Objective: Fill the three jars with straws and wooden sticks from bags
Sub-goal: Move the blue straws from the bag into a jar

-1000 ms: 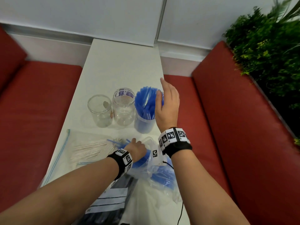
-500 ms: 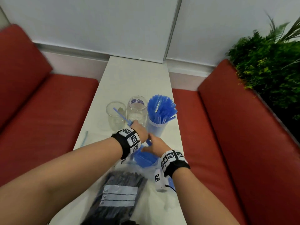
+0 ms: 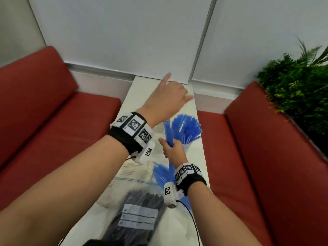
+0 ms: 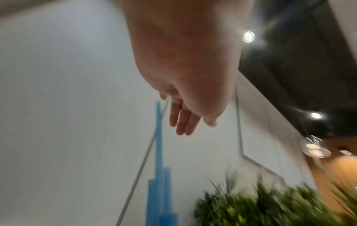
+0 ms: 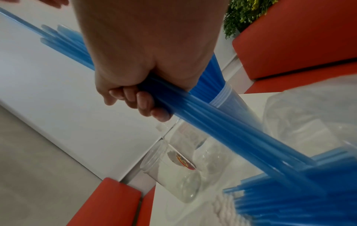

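Observation:
My right hand [image 3: 173, 150] grips a bunch of blue straws [image 3: 167, 132] and holds it upright just left of the jar packed with blue straws [image 3: 188, 128]. The right wrist view shows the fingers [image 5: 139, 94] curled round the bunch of straws [image 5: 212, 122], with two empty clear jars [image 5: 173, 172] beyond it. My left hand [image 3: 170, 96] is raised above the jars, fingers straight and holding nothing. In the left wrist view my left hand [image 4: 185, 119] is open, with straw tips [image 4: 158, 168] below it. In the head view my left wrist hides most of the empty jars.
On the narrow white table [image 3: 198, 157] lie a clear bag of blue straws [image 3: 161, 173], a bag of wooden sticks [image 3: 134, 167] and a bag of black straws [image 3: 134, 215]. Red bench cushions [image 3: 248, 157] flank the table. A green plant [image 3: 292, 96] stands at the right.
My right hand has lifted a bunch of blue straws out of the bag and stood it beside the full jar. My left hand has risen from the jars and opened.

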{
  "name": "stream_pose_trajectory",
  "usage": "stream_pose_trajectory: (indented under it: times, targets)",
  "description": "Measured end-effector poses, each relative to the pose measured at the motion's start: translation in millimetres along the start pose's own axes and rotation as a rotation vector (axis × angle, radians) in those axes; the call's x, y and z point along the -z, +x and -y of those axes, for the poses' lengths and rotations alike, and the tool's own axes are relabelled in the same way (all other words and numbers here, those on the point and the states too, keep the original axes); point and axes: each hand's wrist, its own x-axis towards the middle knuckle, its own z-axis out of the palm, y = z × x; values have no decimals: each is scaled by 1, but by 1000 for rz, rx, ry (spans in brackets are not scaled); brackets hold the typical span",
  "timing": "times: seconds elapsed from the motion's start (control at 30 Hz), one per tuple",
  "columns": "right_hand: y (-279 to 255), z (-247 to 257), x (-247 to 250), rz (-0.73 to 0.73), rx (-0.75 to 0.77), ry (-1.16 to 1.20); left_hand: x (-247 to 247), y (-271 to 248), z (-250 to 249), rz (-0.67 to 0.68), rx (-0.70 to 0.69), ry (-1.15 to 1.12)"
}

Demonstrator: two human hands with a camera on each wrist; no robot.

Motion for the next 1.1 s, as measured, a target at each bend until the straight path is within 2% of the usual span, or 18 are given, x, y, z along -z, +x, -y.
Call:
stream_pose_trajectory:
  times: [0.07, 0.13, 0.23, 0.3, 0.37, 0.4, 0.43, 0.47, 0.5, 0.53, 0.57, 0.63, 0.67, 0.7, 0.8, 0.87, 0.97, 1.1]
  targets:
    - [0, 5, 2, -13, 32, 7, 4, 2, 8, -33, 176, -323]
    - [3, 8, 5, -10, 39, 21, 2, -3, 3, 61, 240, -457]
    - [6, 18, 6, 11, 52, 75, -11, -16, -18, 221, 124, -484]
    - [7, 28, 11, 20, 61, 91, -15, -18, -23, 221, 70, -595]
    - [6, 41, 21, 6, 88, 69, -13, -20, -20, 64, 97, -823]
    - [5, 50, 28, -9, 109, 59, -13, -22, -18, -106, 178, -951]
    - [4, 61, 34, -27, 135, 69, -16, -23, -14, -298, 306, -1056]
    - [4, 73, 40, -46, 162, 95, -21, -25, -10, -431, 466, -1133]
    - [3, 87, 46, -66, 192, 137, -28, -28, -8, -452, 631, -1202]
    - [3, 102, 50, -76, 223, 188, -37, -33, -7, -342, 773, -1282]
    - [3, 116, 54, -72, 258, 247, -48, -39, -7, -135, 885, -1387]
    - [4, 138, 59, -56, 334, 329, -72, -54, -12, 316, 1009, -1674]
    - [5, 146, 60, -51, 364, 342, -82, -62, -17, 440, 1042, -1844]
    - [5, 151, 60, -47, 384, 352, -91, -67, -22, 468, 1092, -2018]
    - [6, 150, 57, -45, 390, 359, -107, -71, -38, 333, 1274, -2472]
    - [5, 144, 54, -56, 386, 288, -112, -68, -43, 287, 1268, -2631]
    - [1, 138, 53, -51, 417, 258, -116, -67, -42, 262, 1215, -2697]
    - [1, 143, 53, -13, 430, 290, -117, -69, -44, 243, 1275, -2600]
